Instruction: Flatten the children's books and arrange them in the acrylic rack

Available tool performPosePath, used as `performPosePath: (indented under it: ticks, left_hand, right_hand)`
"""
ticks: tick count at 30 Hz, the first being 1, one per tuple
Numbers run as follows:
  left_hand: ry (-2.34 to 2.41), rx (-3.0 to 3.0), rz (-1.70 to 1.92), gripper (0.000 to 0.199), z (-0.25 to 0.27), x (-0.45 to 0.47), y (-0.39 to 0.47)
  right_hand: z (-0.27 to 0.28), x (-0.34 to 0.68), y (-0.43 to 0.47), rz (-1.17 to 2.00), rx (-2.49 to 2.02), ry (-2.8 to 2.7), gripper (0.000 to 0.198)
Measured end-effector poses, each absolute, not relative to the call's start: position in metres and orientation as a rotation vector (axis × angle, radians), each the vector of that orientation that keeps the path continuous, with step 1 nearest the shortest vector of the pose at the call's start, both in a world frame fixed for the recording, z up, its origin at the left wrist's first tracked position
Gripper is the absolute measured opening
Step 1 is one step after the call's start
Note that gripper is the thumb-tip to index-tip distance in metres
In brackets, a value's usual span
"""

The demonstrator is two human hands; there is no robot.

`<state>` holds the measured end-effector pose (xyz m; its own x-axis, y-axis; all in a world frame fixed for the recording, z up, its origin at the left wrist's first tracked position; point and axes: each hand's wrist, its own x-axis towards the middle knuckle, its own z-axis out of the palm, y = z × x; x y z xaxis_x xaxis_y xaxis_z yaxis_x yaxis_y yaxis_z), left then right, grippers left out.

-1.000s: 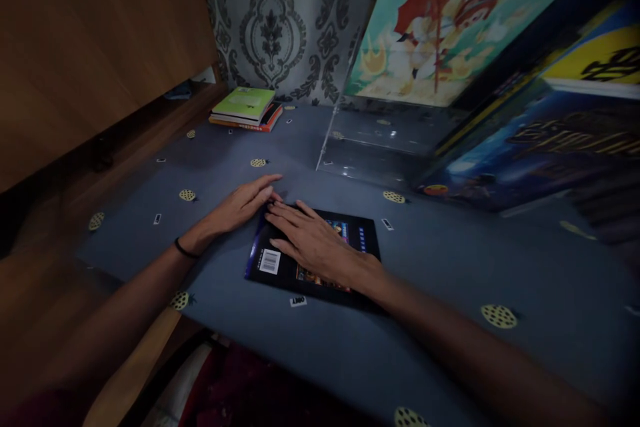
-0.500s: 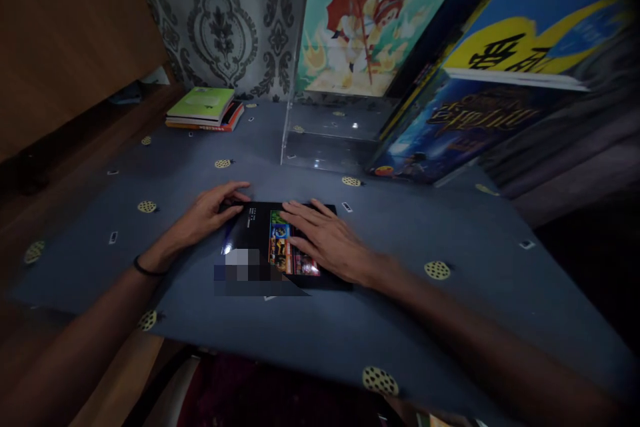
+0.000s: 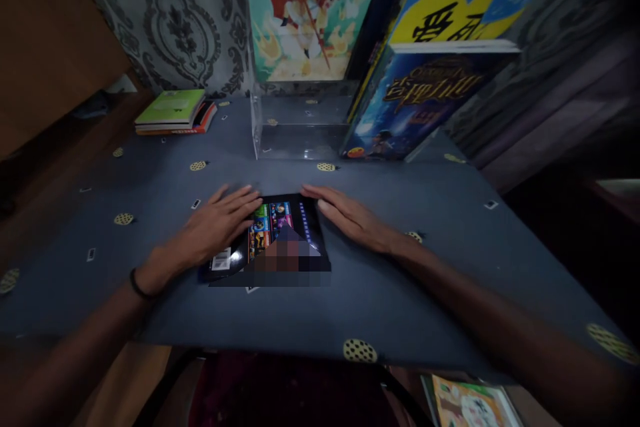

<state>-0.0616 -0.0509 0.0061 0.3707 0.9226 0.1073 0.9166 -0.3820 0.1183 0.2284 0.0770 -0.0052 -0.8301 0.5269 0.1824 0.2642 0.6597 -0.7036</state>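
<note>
A black book [image 3: 313, 227] lies flat on the blue tablecloth, with rows of small coloured pictures and a white barcode on its upward face. Its near part is covered by a pixelated patch. My left hand [image 3: 215, 223] rests on the book's left side, palm down, its fingers stretched out over the cover. At the far right corner, my right hand [image 3: 353, 220] lies along the edge with straight fingers, its thumb near the book's side. Neither hand is wrapped around the book.
Behind the book stands a clear acrylic rack [image 3: 295, 140] holding upright picture books, among them a dark blue book [image 3: 410, 100]. A small stack of books [image 3: 173, 110] lies at the back left. Below the table's front edge, an orange-covered book [image 3: 470, 403] shows.
My left hand has moved from the book's far left corner onto its cover. My right hand has slid off the pictures to the right edge. The camera view has turned slightly right.
</note>
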Motion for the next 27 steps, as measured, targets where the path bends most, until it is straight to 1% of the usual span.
performPosePath:
  ticks: [3, 8, 11, 15, 20, 27]
  left_hand:
    - [1.557, 2.619, 0.098, 0.059, 0.007, -0.038, -0.038]
    - [1.348, 2.658, 0.027, 0.068, 0.009, -0.003, -0.026]
    - [1.223, 2.686, 0.037, 0.067, 0.009, 0.013, -0.033]
    - [1.079, 2.708, 0.055, 0.058, 0.011, 0.023, -0.052]
    - [1.073, 2.695, 0.035, 0.056, 0.015, 0.02, -0.075]
    - [1.258, 2.715, 0.043, 0.063, 0.011, -0.005, -0.104]
  right_hand:
    - [-0.004, 0.229, 0.076, 1.005, -0.621, -2.488, 0.056]
    - [-0.007, 0.229, 0.077, 0.995, -0.567, -2.504, 0.056]
    - [-0.008, 0.23, 0.077, 0.984, -0.57, -2.521, 0.055]
    - [-0.01, 0.23, 0.078, 0.966, -0.559, -2.528, 0.057]
    - [-0.013, 0.229, 0.077, 0.933, -0.58, -2.556, 0.058]
    - [-0.011, 0.229, 0.074, 0.9, -0.592, -2.591, 0.058]
